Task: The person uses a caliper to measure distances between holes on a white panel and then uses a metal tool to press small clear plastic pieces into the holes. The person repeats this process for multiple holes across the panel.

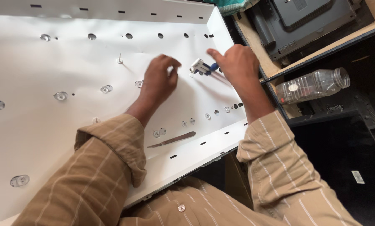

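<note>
The right hand (233, 62) grips a small blue-handled tool (202, 67), its white head low on the white panel (49, 125) near the right wall; its long axis runs left to right, head leftward. The left hand (160, 79) curls, fingertips pinched just beside it, seemingly steadying something too small to see. Next calls for careful alignment.

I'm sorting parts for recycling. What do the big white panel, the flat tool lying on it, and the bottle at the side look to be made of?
The white panel looks like a matte reflective sheet, probably plastic film over a metal tray: smooth, with punched holes and slots. The flat tool looks like bare metal, grey with a dull shine. The bottle is clear ribbed plastic, see-through.
</note>
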